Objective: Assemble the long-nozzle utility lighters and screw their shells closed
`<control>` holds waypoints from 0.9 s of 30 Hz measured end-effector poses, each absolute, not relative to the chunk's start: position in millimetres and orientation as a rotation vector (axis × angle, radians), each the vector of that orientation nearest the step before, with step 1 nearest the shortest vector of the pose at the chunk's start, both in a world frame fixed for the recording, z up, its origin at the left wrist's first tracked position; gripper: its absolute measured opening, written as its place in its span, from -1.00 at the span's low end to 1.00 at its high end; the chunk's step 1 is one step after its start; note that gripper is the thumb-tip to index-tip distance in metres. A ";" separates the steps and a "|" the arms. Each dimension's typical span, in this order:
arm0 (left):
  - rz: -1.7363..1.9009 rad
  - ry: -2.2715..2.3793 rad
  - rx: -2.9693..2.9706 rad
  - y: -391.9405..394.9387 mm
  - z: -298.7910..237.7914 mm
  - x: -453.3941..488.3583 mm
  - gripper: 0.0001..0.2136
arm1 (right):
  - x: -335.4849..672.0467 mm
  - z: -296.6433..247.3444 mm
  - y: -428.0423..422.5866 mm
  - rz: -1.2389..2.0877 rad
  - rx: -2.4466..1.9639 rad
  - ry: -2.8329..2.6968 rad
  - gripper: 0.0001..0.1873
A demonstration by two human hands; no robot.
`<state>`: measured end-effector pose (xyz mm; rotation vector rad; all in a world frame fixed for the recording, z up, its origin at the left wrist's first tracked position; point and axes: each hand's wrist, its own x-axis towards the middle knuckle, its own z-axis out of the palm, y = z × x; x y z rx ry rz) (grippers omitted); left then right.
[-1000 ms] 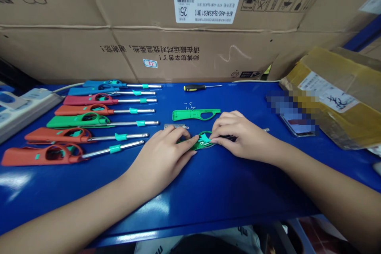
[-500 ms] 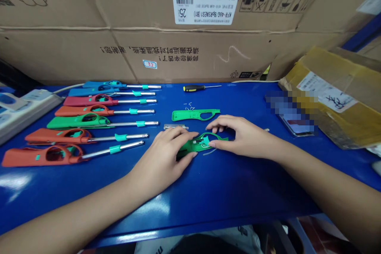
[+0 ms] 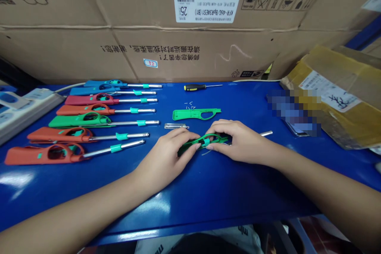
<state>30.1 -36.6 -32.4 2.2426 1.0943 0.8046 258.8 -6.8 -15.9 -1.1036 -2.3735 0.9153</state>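
Observation:
My left hand (image 3: 168, 149) grips the closed end of a green lighter casing half (image 3: 188, 144), thumb below and fingers above. On its looped end, the fingers and thumb of my right hand (image 3: 236, 138) pinch by the turquoise trigger (image 3: 205, 141). Beyond my right hand sticks out a metal tube (image 3: 266, 133); its inner end is hidden. The other green casing half (image 3: 195, 114) lies just behind my hands. Close to my left fingers is a small clear cartridge (image 3: 175, 126) with a metal end. Several tiny silvery screws (image 3: 189, 107) are scattered behind the loose half.
A row of long lighters (image 3: 64, 134) in red, orange, green and blue lies at left beside a white power strip (image 3: 19, 107). A black-yellow screwdriver (image 3: 195, 87) is at the back. At right are a blurred phone (image 3: 294, 117) and a taped carton (image 3: 330, 91). A large cardboard box (image 3: 133, 4) stands behind.
My right fingers have closed in on the casing near the trigger. The casing half has tilted, and more of the metal tube shows beyond my right hand.

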 end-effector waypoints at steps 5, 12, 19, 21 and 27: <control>0.812 1.086 2.237 -35.7 -33.2 30.6 -0.86 | 256.7 -18.1 -8.4 0.931 -1.054 -2.326 -0.92; 0.807 1.065 2.217 -36.6 -32.5 31.6 -0.84 | 255.7 -19.6 -6.6 0.986 -1.104 -2.254 -0.94; 0.822 1.097 2.175 -35.8 -35.3 31.3 -0.85 | 252.4 -25.3 -6.6 0.870 -1.128 -2.259 -0.93; 0.812 1.139 2.134 -35.5 -35.2 30.9 -0.86 | 253.1 -25.3 -5.3 0.813 -1.122 -2.264 -0.90; 0.820 1.213 2.055 -35.6 -33.3 29.9 -0.85 | 263.2 -11.1 -3.2 0.958 -1.229 -2.213 -0.73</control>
